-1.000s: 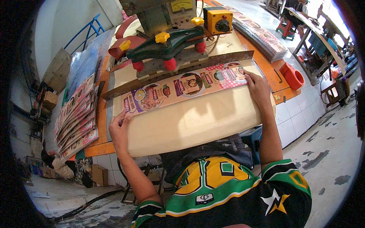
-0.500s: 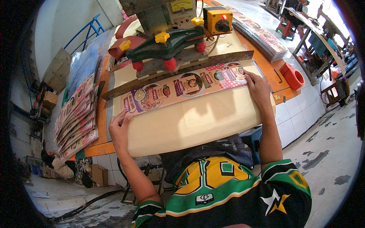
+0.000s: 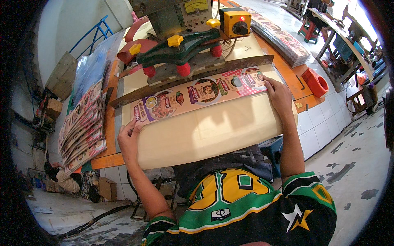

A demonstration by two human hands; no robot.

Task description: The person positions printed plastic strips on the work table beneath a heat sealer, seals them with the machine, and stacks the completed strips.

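A long printed strip (image 3: 193,96) with food pictures and a red-checked part lies slantwise on a smooth cream sheet (image 3: 205,131). My left hand (image 3: 129,141) pinches its near left corner between thumb and fingers. At the right end, my right hand (image 3: 279,93) has its fingertips closed on the strip's edge. Along the strip's far side stands a long metal bar (image 3: 250,60), beneath a dark green press head (image 3: 180,49) with yellow knobs and red spacers. The strip's far edge is partly hidden by the bar.
Left of the cream sheet, a fanned stack of printed strips (image 3: 84,127) rests on the orange table (image 3: 106,160). Another stack (image 3: 283,39) lies at the far right. A red ring-shaped holder (image 3: 315,82) and a yellow control box (image 3: 237,23) with a lit red lamp are nearby.
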